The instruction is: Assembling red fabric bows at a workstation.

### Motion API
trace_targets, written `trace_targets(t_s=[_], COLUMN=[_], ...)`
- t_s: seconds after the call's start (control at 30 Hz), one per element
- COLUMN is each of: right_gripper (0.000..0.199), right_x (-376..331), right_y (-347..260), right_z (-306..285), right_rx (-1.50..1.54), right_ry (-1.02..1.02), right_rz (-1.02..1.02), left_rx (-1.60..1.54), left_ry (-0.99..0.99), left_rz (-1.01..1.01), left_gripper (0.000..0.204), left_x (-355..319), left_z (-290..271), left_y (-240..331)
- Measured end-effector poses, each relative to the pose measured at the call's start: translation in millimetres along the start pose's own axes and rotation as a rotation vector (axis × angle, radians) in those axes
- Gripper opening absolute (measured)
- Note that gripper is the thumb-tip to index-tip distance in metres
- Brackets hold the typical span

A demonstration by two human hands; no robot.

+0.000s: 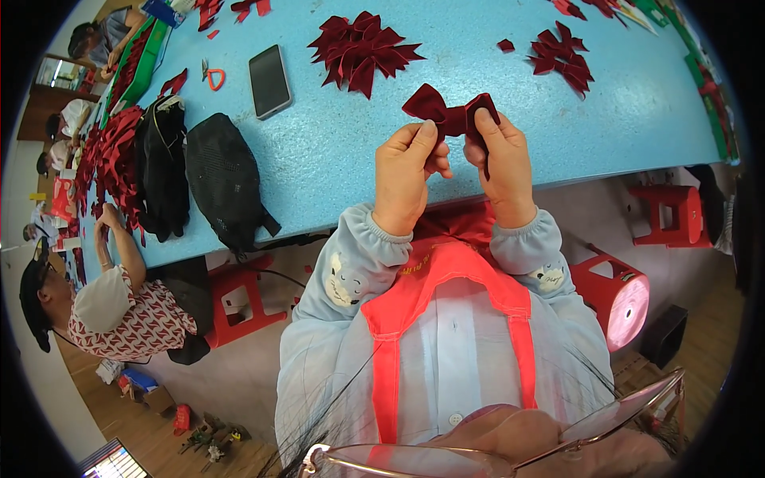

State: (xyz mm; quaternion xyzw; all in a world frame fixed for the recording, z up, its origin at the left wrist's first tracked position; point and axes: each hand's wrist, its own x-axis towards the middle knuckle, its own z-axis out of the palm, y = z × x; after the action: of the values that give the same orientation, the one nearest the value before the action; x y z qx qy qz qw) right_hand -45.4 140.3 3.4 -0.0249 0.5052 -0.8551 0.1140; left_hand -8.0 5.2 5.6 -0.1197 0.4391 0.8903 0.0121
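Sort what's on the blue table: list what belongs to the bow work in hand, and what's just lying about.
Belongs to the work:
dark red bow, held by left hand and right hand
bow piles

Lying about:
phone
black bags
orange scissors

The dark red velvet bow [451, 114] is held up above the near edge of the blue table, pinched at its narrow middle between both hands. Its left loop, at about ten o'clock from the knot, puffs out full and rounded, its soft nap catching a little light. The right loop, at about two o'clock, is partly hidden behind the fingers, so its full shape cannot be told. The bow sits nearly level, tilted slightly down toward the knot. A thin dark tail hangs from the knot toward six o'clock.
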Motion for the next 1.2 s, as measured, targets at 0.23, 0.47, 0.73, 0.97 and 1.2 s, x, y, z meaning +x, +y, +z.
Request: trace_targets(t_s=[0.23,0.47,0.73,0.97,1.2], right_gripper=[0.021,0.024,0.021,0.016,0.014], right_x=[-2.8,-4.6,-4.4,-2.7,2.0], right_y=[0.2,0.6,7.1,11.9,15.2], right_z=[4.5,-4.1,-4.8,-5.7,-5.0], right_rx=[-0.125,-0.052,-0.091,-0.103,0.070], right_ry=[0.022,-0.107,-0.081,-0.048,-0.001], right_rz=[-0.063,-0.008,-0.009,-0.010,-0.077], left_rx=[-0.104,-0.023,-0.005,0.106,0.251], left_ry=[0.004,-0.016,-0.020,0.008,-0.024], left_rz=[0.023,0.054,0.102,0.194,0.120], left_gripper=[0.019,0.020,0.020,0.016,0.012], left_x=[-2.2,-6.5,-10.4,-7.0,-7.5], left_z=[0.9,-9.1,-7.4,-10.9,-17.8], left_y=[3.9,-1.1,1.3,0.2,-0.7])
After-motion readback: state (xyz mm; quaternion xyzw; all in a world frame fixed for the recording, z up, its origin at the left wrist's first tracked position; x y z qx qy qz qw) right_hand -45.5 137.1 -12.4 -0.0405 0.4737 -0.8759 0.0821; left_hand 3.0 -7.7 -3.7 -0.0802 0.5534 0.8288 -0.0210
